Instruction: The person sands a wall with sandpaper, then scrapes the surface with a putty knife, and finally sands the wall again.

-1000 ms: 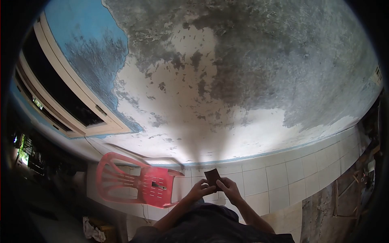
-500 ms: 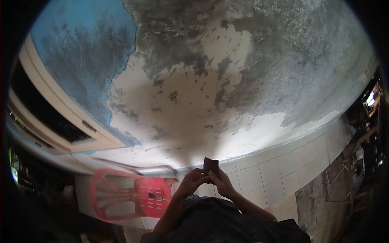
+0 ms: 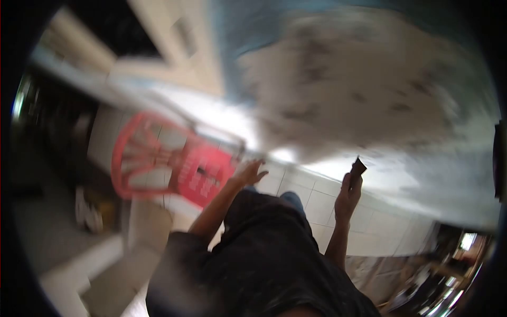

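Note:
My right hand (image 3: 347,196) is raised to the right, near the wall, with its fingers closed round a dark brown piece of sandpaper (image 3: 359,166). The upper end of the sheet sticks out above the fingers. My left hand (image 3: 249,173) is apart from it, holding nothing, fingers spread beside the red plastic chair (image 3: 211,153). On the chair's seat lies a small tool (image 3: 203,170), too blurred to name. In front of me is the wall (image 3: 348,100), with patchy pale and grey filler and some blue paint.
A pale door or window frame (image 3: 195,58) stands at the upper left. White tiles (image 3: 317,193) cover the floor along the wall's foot. A step (image 3: 113,256) is at the lower left, and cluttered items (image 3: 438,280) lie at the lower right.
My hands have moved apart: the left has let go of the sandpaper and gone towards the chair, while the right has carried it rightward. The camera view has turned and blurred.

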Tool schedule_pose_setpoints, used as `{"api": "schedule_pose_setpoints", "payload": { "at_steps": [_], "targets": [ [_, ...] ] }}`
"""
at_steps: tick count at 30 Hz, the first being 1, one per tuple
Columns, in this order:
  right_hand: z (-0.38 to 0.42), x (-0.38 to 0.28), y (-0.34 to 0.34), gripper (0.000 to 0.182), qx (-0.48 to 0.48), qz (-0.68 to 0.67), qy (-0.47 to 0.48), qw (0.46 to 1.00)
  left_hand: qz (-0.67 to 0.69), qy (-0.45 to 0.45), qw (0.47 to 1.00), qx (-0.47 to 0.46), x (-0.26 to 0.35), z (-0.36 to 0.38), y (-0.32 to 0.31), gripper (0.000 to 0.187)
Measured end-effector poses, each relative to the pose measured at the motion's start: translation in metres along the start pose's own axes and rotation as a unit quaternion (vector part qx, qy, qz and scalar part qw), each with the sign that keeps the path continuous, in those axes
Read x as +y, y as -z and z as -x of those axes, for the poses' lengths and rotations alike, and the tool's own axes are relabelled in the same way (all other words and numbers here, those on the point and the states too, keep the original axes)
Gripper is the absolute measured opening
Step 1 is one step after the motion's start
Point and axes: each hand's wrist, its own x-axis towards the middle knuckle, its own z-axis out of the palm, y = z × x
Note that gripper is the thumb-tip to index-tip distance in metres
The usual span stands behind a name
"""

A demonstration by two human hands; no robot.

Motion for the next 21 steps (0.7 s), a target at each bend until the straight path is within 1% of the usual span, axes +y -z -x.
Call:
{"api": "schedule_pose_setpoints", "payload": {
  "at_steps": [1, 3, 4, 5, 6, 7, 8, 9, 10, 12, 14, 15, 17, 18, 21],
  "targets": [
    [0.004, 0.006, -0.009, 0.027, -0.033, 0.000, -0.018, 0.999, -0.023, 0.058, 0.998, -0.030, -0.011, 0.009, 0.003, 0.051],
    [0.013, 0.037, -0.028, 0.026, -0.125, 0.043, -0.034, 0.991, 0.047, 0.164, 0.985, -0.027, -0.061, 0.020, -0.024, 0.053],
    [0.018, 0.042, -0.039, 0.026, -0.172, 0.088, -0.043, 0.980, 0.080, 0.205, 0.975, -0.015, -0.085, 0.026, -0.041, 0.052],
    [0.022, 0.061, -0.046, 0.027, -0.235, 0.120, -0.017, 0.964, 0.111, 0.241, 0.964, -0.005, -0.109, 0.034, -0.059, 0.052],
    [0.025, 0.057, -0.056, 0.029, -0.292, 0.141, -0.026, 0.946, 0.150, 0.269, 0.951, 0.022, -0.129, 0.042, -0.077, 0.051],
    [0.030, 0.045, -0.051, 0.030, -0.344, 0.158, -0.037, 0.925, 0.183, 0.296, 0.936, 0.049, -0.133, 0.058, -0.092, 0.049],
    [0.029, 0.048, -0.058, 0.033, -0.404, 0.181, -0.001, 0.896, 0.214, 0.322, 0.919, 0.073, -0.147, 0.067, -0.104, 0.048],
    [0.029, 0.050, -0.063, 0.035, -0.460, 0.198, 0.035, 0.865, 0.272, 0.354, 0.889, 0.106, -0.155, 0.074, -0.117, 0.047],
    [0.029, 0.036, -0.069, 0.038, -0.494, 0.189, 0.003, 0.849, 0.326, 0.384, 0.853, 0.137, -0.161, 0.082, -0.128, 0.046],
    [0.027, 0.047, -0.080, 0.038, -0.523, 0.218, -0.013, 0.824, 0.408, 0.437, 0.777, 0.196, -0.184, 0.091, -0.157, 0.042],
    [0.026, 0.062, -0.080, 0.036, -0.542, 0.234, -0.022, 0.807, 0.407, 0.492, 0.743, 0.199, -0.203, 0.095, -0.182, 0.046],
    [0.026, 0.074, -0.081, 0.035, -0.553, 0.244, -0.009, 0.797, 0.403, 0.518, 0.728, 0.198, -0.219, 0.095, -0.195, 0.050],
    [0.033, 0.092, -0.083, 0.034, -0.569, 0.257, 0.015, 0.781, 0.298, 0.565, 0.724, 0.260, -0.262, 0.081, -0.247, 0.055],
    [0.037, 0.095, -0.086, 0.033, -0.576, 0.260, 0.006, 0.775, 0.296, 0.603, 0.707, 0.222, -0.265, 0.075, -0.234, 0.060],
    [0.045, 0.098, -0.085, 0.032, -0.590, 0.273, -0.021, 0.760, 0.293, 0.634, 0.686, 0.202, -0.255, 0.051, -0.172, 0.073]
  ]
}}
